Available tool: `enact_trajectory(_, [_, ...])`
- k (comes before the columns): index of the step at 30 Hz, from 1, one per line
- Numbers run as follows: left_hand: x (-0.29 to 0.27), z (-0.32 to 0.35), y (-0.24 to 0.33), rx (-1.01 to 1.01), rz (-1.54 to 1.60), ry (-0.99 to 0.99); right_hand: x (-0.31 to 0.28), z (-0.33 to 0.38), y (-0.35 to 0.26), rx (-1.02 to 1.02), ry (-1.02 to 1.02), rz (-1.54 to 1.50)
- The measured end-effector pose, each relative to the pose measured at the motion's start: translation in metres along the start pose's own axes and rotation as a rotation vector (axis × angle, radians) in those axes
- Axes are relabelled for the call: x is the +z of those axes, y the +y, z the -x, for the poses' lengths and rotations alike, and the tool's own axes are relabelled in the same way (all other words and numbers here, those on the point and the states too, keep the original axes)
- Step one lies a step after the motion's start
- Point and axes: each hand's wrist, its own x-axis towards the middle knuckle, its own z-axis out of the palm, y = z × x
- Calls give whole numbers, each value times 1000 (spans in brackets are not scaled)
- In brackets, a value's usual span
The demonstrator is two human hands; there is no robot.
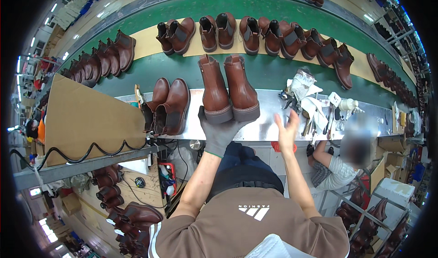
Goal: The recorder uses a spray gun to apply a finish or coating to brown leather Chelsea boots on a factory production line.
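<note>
My left hand (220,132), in a grey glove, supports a pair of brown leather ankle boots at the heels. The left boot (213,85) and the right boot (241,85) stand side by side, heels toward me and shafts pointing away. Some of my left fingers are hidden behind the soles. To the right of the boots, my bare right hand (287,132) is raised with its fingers apart, touching nothing. On the metal bench (269,121) at left rests another pair of brown boots (172,107).
A green conveyor (182,71) with rows of brown boots runs beyond the bench. Crumpled wrapping (303,86) and small tools lie at right, near a white container (349,104). A cardboard sheet (82,116) stands at left. Another person (337,169) sits low at right.
</note>
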Motion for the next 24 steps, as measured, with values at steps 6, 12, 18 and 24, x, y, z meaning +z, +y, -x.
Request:
enact_trajectory(6, [5, -7, 0, -1, -52, 21, -14, -30, 124, 159, -131, 74])
enact_trajectory(12, [5, -10, -3, -31, -108, 37, -9, -76, 141, 505, -336, -300])
enact_trajectory(18, [1, -3, 2, -9, -89, 13, -35, -54, 40, 324, -262, 440])
enact_trajectory(24, [-18, 3, 22, 516, -1629, -288, -12, -64, -106, -683, -462, 93])
